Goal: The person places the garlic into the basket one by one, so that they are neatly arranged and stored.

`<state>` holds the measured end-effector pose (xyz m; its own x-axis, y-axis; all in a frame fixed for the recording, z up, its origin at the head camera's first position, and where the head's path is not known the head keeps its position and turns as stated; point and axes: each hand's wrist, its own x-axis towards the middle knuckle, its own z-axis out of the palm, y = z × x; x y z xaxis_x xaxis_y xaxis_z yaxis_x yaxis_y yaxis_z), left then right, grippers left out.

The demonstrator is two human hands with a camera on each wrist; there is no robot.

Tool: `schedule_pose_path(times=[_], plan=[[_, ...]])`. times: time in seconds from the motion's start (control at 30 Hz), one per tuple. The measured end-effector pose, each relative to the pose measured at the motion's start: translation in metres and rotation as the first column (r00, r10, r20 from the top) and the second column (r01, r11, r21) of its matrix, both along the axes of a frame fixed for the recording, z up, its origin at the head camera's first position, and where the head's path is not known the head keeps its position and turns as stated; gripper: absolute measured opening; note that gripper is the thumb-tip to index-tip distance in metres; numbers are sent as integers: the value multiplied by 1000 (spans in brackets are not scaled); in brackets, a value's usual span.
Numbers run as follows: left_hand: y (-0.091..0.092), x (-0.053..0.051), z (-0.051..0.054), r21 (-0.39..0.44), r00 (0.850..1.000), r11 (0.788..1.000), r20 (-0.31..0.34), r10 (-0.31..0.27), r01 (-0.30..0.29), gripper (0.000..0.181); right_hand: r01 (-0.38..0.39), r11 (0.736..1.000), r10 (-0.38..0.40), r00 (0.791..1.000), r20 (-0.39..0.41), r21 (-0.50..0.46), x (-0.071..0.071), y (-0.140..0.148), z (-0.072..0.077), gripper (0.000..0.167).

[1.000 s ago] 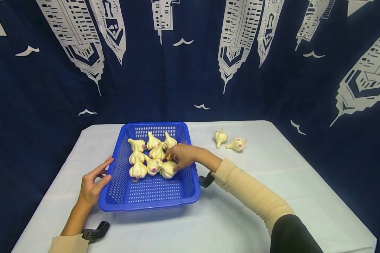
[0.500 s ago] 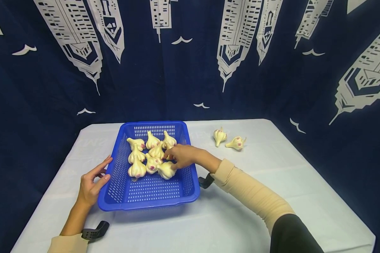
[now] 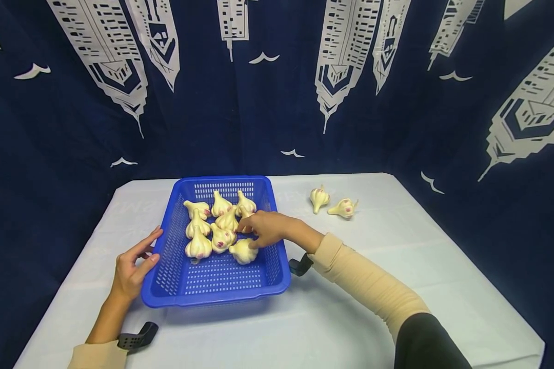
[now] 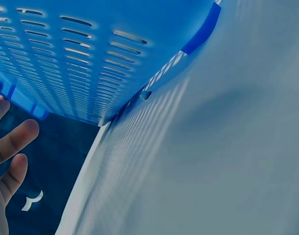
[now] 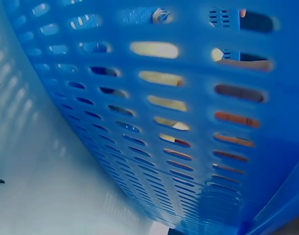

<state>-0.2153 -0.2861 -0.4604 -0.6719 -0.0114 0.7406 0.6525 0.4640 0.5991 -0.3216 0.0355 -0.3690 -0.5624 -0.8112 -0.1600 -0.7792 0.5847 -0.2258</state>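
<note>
A blue plastic basket (image 3: 216, 299) with slotted walls holds several garlic bulbs (image 3: 198, 247), pale with purplish marks. In the head view my right hand (image 3: 266, 228) reaches over the right rim, its fingers curled at a bulb (image 3: 245, 215) in the right row, which they partly hide. Its thumb touches the front right bulb (image 3: 243, 251). Through the slots in the right wrist view, bits of pale garlic (image 5: 161, 78) and fingers (image 5: 236, 119) show. My left hand (image 3: 131, 267) rests at the left rim, fingers extended; in the left wrist view several fingertips (image 4: 28, 131) stand apart from the wall.
Two more garlic bulbs (image 3: 320, 199) (image 3: 343, 208) lie on the white-covered table (image 3: 424, 246), right of the basket. Behind hangs a dark blue curtain (image 3: 268, 113) printed with white buildings.
The front right bulb has turned and shifted slightly toward the front, away from the bulb beside it. My right hand stays over the right row; my left hand keeps its place at the rim.
</note>
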Motion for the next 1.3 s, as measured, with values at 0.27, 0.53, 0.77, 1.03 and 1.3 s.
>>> schedule_pose_path(times=[0.27, 0.53, 0.77, 1.03, 1.3], plan=[[-1, 0, -3, 12, 1000, 1000, -5, -6, 6, 49, -15, 999, 17, 998, 55, -47, 3, 2, 4, 48], [-2, 0, -2, 4, 1000, 1000, 3, 17, -17, 49, -30, 983, 46, 995, 85, -179, 1, 12, 11, 43], [0, 0, -1, 9, 1000, 1000, 3, 4, -4, 48, -21, 958, 46, 996, 79, -286, 1, 24, 13, 40], [0, -2, -2, 5, 1000, 1000, 4, 9, -9, 48, 38, 880, -30, 999, 25, -473, -1, 47, 11, 33], [0, -1, -2, 3, 1000, 1000, 13, 22, -22, 48, 59, 850, -66, 998, 5, -524, -3, 61, 11, 28]])
